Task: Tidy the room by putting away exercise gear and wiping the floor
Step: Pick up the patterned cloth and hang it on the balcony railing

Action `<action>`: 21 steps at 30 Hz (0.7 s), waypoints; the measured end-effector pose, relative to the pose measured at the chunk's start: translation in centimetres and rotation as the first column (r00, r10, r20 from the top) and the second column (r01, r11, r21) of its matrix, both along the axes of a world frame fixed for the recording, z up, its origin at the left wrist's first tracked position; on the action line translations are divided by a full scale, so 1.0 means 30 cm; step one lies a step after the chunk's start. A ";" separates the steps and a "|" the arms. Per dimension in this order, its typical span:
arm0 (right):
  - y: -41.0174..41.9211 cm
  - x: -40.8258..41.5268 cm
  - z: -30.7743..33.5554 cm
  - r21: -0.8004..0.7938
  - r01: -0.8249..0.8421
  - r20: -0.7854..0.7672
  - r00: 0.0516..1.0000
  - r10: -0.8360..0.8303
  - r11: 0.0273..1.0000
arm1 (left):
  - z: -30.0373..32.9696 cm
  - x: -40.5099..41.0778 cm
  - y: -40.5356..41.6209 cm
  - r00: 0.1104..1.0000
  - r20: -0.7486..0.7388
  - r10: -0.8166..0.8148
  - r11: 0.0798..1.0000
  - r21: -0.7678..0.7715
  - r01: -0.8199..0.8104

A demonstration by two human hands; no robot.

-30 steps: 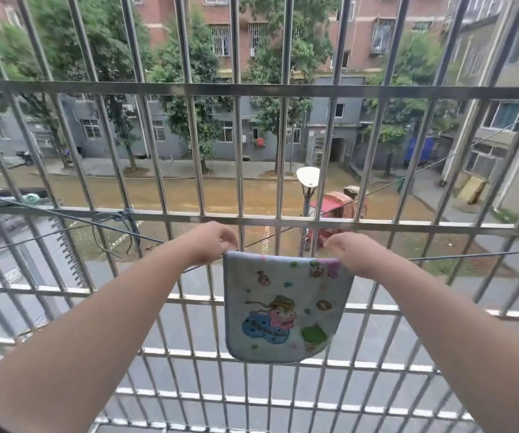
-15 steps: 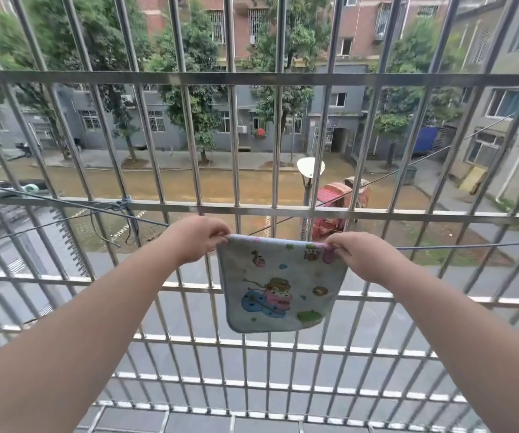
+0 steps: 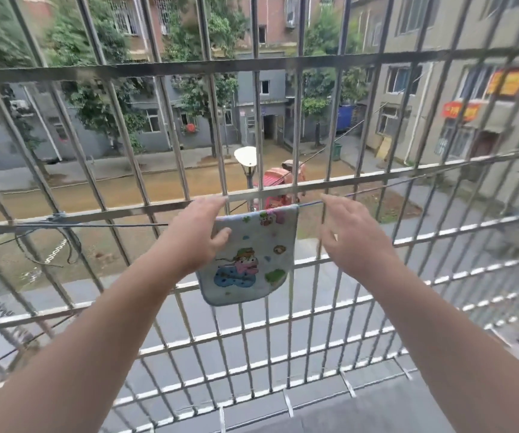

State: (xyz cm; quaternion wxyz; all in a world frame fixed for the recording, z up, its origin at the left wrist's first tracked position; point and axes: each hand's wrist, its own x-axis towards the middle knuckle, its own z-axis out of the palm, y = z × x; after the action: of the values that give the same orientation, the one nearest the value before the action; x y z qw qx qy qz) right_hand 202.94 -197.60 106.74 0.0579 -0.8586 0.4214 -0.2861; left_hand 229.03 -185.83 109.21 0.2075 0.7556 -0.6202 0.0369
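Pale cloth (image 3: 252, 257) — left edge behind left hand (image 3: 194, 234)

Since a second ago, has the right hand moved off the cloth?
Yes. The right hand has let go and sits open just right of the cloth, which hangs on the line by itself.

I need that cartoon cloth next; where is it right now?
In the head view, centre: the cartoon cloth hangs over the line at the window grille, between both hands.

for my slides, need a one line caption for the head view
Small cartoon-print cloth draped over a line at the window grille, left hand touching it, right hand open beside it.
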 end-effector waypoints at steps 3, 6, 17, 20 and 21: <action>0.136 -0.106 -0.071 0.063 0.135 -0.001 0.991 -0.135 0.989 | -0.034 -0.088 -0.017 0.991 0.037 -0.132 0.991 0.022 0.131; 0.266 -0.225 -0.143 0.126 0.285 -0.045 0.959 -0.281 0.950 | -0.094 -0.170 -0.035 0.960 0.111 -0.258 0.966 0.059 0.253; 0.956 -0.716 -0.431 0.279 0.669 -0.119 0.736 -0.667 0.689 | -0.432 -0.685 0.141 0.736 0.028 -0.676 0.723 0.215 0.656; 1.132 -0.829 -0.489 0.292 0.770 -0.128 0.619 -0.775 0.567 | -0.466 -0.865 0.212 0.629 -0.007 -0.778 0.617 0.186 0.765; 1.181 -0.867 -0.510 0.292 0.801 -0.141 0.576 -0.805 0.522 | -0.478 -0.923 0.238 0.588 -0.009 -0.809 0.578 0.176 0.797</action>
State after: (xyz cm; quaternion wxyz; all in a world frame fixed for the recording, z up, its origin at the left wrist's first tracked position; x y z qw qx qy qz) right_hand 176.94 -162.16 91.42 0.0624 -0.5437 0.8097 -0.2120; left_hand 201.32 -178.68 94.87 0.1174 0.4056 -0.9026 -0.0841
